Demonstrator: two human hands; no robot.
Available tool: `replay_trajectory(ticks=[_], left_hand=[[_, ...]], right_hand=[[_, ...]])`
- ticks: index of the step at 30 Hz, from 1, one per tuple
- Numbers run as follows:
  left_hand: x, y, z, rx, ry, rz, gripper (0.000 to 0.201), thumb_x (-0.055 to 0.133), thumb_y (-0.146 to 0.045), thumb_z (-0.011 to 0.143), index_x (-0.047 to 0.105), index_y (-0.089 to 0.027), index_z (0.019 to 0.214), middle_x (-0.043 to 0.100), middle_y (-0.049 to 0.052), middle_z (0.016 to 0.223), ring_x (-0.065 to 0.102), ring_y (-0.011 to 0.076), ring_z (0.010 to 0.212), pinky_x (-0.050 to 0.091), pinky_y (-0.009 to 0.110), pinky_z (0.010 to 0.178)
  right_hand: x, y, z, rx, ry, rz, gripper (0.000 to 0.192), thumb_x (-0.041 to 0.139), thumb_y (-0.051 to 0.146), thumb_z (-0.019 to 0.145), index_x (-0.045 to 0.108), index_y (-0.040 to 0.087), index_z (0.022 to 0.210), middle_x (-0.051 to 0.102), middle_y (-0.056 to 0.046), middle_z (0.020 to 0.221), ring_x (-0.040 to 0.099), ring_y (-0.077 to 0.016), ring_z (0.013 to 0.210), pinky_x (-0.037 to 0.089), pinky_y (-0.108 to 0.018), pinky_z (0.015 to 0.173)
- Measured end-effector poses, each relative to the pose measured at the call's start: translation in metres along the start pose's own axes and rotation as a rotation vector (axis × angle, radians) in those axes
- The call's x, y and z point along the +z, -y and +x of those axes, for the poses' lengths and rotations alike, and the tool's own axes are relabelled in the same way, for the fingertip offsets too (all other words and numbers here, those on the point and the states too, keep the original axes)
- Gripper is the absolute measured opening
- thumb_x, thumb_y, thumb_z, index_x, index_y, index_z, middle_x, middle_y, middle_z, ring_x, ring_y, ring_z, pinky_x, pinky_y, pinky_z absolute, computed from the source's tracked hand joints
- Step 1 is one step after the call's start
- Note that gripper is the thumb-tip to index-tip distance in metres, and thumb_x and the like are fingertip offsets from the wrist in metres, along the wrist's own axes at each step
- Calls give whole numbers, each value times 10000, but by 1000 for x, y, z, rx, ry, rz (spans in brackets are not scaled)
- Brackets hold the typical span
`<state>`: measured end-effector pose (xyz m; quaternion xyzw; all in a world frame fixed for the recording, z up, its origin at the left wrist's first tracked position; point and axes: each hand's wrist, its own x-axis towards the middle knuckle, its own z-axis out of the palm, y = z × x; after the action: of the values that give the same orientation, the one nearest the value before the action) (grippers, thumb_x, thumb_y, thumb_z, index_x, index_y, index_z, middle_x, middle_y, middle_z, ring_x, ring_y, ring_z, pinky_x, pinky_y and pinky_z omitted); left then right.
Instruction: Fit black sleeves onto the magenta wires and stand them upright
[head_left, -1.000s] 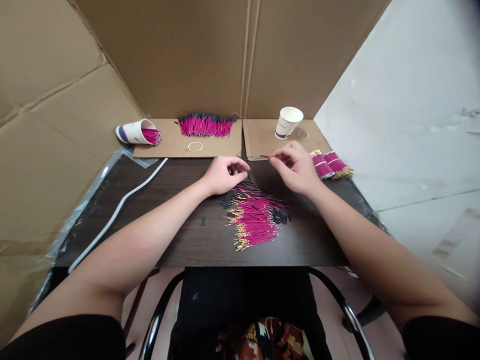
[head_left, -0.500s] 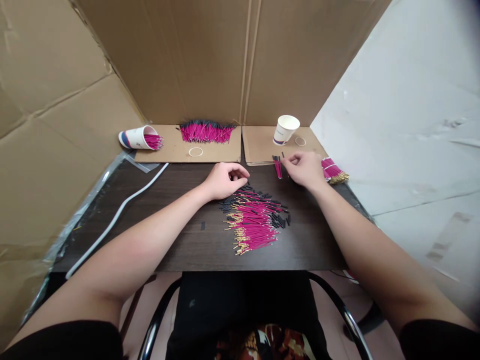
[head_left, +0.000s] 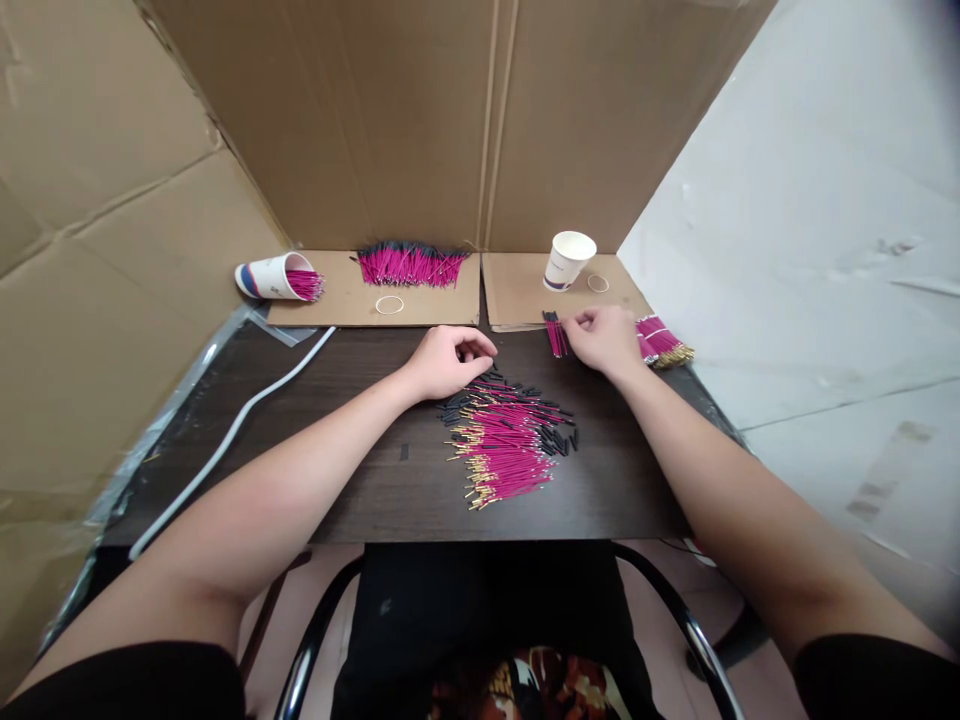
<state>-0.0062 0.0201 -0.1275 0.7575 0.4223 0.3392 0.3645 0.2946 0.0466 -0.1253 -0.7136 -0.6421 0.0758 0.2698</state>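
Observation:
My left hand (head_left: 448, 362) rests at the top edge of a loose pile of thin magenta wires (head_left: 510, 440) with gold ends. Its fingers are curled towards the thumb, and anything between the fingertips is too small to make out. Small black sleeves (head_left: 553, 440) lie among and beside these wires. My right hand (head_left: 604, 338) is closed, its fingertips touching or nearly touching a small row of black-capped magenta wires (head_left: 556, 335) by the cardboard's front edge. What the right fingertips pinch is hidden. Just beyond that hand lies a banded bundle of magenta wires (head_left: 663, 342) with gold ends.
A paper cup (head_left: 271, 277) lies on its side at left with wires inside; another cup (head_left: 569, 261) stands upright at right. Many capped wires (head_left: 411, 265) lie on the back cardboard. Rubber bands (head_left: 389, 305) and a white cable (head_left: 244, 415) are nearby. Cardboard walls (head_left: 375, 120) enclose the desk.
My right hand has moved slightly down beside the small row. The black tip that stood apart by its fingertips is now in line with the row's caps. My left hand stays put.

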Motion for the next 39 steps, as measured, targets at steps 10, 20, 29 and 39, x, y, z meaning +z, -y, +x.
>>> replay_trajectory(ticks=[10,20,29,39], left_hand=[[1,0,1,-22,-4,5,120,795,-158,914,873,-165,1005,822,59,881,675,177,776,540,341,776],[1,8,0,123,-22,155,139,814,-152,959,889,-211,1060,816,72,1116,711,211,964,575,408,949],[3,13,-1,184,-4,202,48,874,-216,957,907,-243,980,793,80,1206,734,263,1115,574,489,1106],[2,9,-1,161,12,171,38,882,-183,938,867,-213,919,788,79,1159,733,251,1070,564,474,1105]], right_hand=[[0,4,-5,-55,39,35,202,744,261,947,774,206,755,729,-68,670,707,-276,712,501,-376,751],[1,3,-5,-106,42,52,174,734,220,949,774,203,780,741,-58,712,704,-266,725,493,-373,758],[-13,26,-34,-581,236,379,78,732,265,949,775,200,953,703,-20,781,613,-198,670,488,-351,697],[-13,54,-72,-914,571,436,103,719,218,1061,821,214,1042,736,-81,1035,696,-243,904,550,-395,831]])
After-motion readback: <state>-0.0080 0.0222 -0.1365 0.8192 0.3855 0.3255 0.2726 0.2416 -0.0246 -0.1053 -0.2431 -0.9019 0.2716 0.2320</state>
